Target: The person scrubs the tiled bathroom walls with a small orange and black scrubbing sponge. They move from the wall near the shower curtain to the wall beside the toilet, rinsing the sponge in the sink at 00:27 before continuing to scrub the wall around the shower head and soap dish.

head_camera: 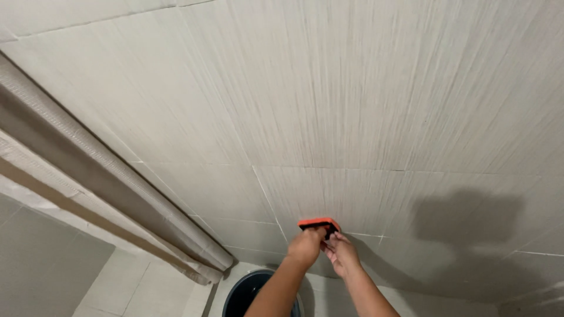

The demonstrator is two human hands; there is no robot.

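An orange tool with a black underside [318, 223], flat like a grout float or scrubbing pad, is pressed against the pale streaked wall tiles [352, 105] low down, close to a tile joint. My left hand [305, 245] is closed around it from below. My right hand [341, 253] sits just to its right, fingers touching the tool's right end. Both forearms reach up from the bottom edge of the view.
A dark round bucket [254, 290] stands on the floor just under my left forearm. A grey-beige curtain [111, 176] hangs along the left side. Light floor tiles [141, 287] lie at the lower left. A shadow falls on the wall at the right.
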